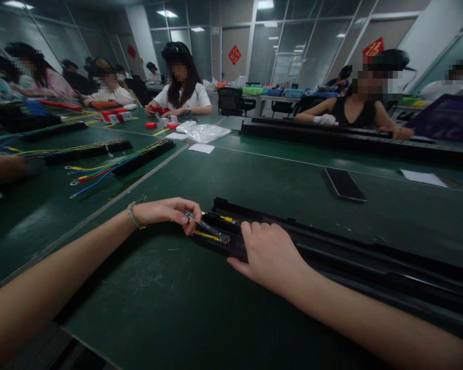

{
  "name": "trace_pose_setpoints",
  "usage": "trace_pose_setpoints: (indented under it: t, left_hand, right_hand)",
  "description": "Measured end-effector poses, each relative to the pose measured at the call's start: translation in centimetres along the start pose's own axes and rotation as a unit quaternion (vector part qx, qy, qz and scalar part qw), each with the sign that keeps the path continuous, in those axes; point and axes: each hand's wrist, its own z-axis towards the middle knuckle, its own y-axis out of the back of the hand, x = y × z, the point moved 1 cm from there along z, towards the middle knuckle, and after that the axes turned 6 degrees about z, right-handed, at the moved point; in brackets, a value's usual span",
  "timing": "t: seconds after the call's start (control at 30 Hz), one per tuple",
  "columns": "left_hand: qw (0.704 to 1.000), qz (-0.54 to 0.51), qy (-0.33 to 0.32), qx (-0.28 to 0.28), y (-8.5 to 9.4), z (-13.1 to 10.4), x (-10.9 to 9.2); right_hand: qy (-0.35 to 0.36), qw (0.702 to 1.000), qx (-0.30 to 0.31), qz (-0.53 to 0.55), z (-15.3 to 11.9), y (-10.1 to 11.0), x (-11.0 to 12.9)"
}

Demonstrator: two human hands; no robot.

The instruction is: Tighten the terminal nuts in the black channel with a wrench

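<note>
A long black channel [339, 257] lies across the green table, its near end between my hands. My left hand [183, 211] is closed round the handle of a metal wrench [209, 227]. The wrench head sits on a nut or bolt [227, 240] inside the channel. Beside it are a yellow-sleeved terminal [228, 219] and a yellow wire [207, 236]. My right hand [272, 252] grips the channel just right of the wrench head, fingers over the far side and thumb at the near side.
A phone [345, 184] lies beyond the channel. Black strips with coloured wires [142, 156] are at the left, near another person's hand [3, 169]. A plastic bag [206, 132] and red parts [151, 125] lie farther back. Across the table, people sit by another long black channel [332, 136].
</note>
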Motion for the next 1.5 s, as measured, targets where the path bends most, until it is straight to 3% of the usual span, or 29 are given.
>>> trace_pose_setpoints:
  t: [0.2,0.5,0.93,1.5]
  left_hand:
    - [1.000,-0.001,-0.004,0.005,-0.05,0.00,0.03]
    - [0.995,-0.099,0.003,-0.012,-0.17,0.12,0.92]
    - [0.998,-0.051,-0.015,0.022,0.26,-0.08,0.52]
    - [0.991,-0.133,-0.024,0.008,0.22,-0.21,0.80]
  right_hand:
    - [0.000,1.000,0.000,0.001,0.02,-0.05,-0.01]
    - [0.000,1.000,-0.005,-0.002,0.01,-0.14,-0.02]
    - [0.003,1.000,-0.011,-0.002,-0.10,-0.16,-0.02]
    - [0.001,1.000,0.007,-0.006,-0.01,-0.01,0.05]
